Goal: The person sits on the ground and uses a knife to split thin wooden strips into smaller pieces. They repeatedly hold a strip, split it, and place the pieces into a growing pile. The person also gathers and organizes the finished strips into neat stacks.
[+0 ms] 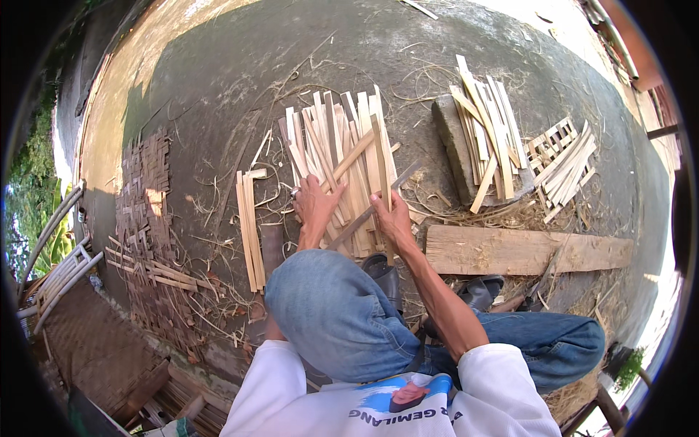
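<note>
A loose pile of pale split-wood strips, which look like bamboo (313, 138), lies on the ground in front of my knees. My left hand (317, 209) rests on the near left part of this pile, fingers apart, touching the strips. My right hand (394, 217) pinches a long bamboo strip (381, 164) that runs from the pile back toward my foot. A dark, narrow, flat piece (357, 224) slants across the pile between my hands and passes by the right one; whether it is a blade or a strip, I cannot tell.
Left of the pile lies a small strip bundle (250, 233), then a worn woven mat (145, 197). More strips (489, 138) rest on a stone block (450, 149) at right, beside another bundle (570, 175). A wooden plank (524, 249) lies nearer, among shavings. My sandalled feet are close.
</note>
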`<state>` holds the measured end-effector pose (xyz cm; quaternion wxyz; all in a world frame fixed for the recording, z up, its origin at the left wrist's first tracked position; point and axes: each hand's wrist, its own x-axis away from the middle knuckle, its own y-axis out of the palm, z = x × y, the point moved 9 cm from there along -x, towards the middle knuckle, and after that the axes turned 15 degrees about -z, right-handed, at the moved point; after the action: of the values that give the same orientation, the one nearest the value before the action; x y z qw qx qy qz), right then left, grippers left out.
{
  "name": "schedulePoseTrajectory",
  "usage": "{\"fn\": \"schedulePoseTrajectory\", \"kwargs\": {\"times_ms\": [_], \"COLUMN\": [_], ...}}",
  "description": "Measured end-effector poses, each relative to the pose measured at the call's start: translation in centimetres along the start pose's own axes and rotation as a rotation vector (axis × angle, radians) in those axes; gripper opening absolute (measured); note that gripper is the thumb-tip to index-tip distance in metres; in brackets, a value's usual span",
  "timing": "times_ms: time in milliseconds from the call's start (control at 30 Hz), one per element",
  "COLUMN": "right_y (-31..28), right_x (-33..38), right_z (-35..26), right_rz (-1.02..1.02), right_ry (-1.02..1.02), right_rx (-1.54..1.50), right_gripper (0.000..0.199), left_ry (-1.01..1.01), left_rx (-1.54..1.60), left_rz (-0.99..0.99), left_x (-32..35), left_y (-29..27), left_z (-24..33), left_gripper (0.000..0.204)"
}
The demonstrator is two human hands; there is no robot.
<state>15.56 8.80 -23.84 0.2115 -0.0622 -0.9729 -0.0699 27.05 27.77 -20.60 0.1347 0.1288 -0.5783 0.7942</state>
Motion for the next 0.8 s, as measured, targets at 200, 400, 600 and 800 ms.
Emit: {"fn": "schedulePoseTrajectory", "kwargs": {"times_ms": [200, 400, 600, 800], "right_y": [0.1, 2.5, 2.0, 1.2], "right_x": [0.2, -1.6, -1.4, -0.7], "right_z": [0.3, 1.8, 1.3, 1.1], "right_rz": [0.028, -0.05, -0.091, -0.067], "right_ry": [0.045, 0.117, 0.061, 0.089], "right_rx": [0.002, -0.206, -0.285, -0.315], "right_gripper": [0.033, 0.046, 0.038, 0.04], "left_ry": [0.082, 0.296, 0.197, -0.06], "left_rx": [0.371, 0.93, 0.834, 0.246], "left_rz": [-0.286, -0.557, -0.638, 0.01], "left_x": [-0.8, 5.7, 5.2, -0.8], "left_y": [3.3, 4.0, 2.7, 0.5], "left_z": [-1.5, 3.8, 2.6, -6.5], "left_gripper": [0.044, 0.022, 0.032, 0.039]}}
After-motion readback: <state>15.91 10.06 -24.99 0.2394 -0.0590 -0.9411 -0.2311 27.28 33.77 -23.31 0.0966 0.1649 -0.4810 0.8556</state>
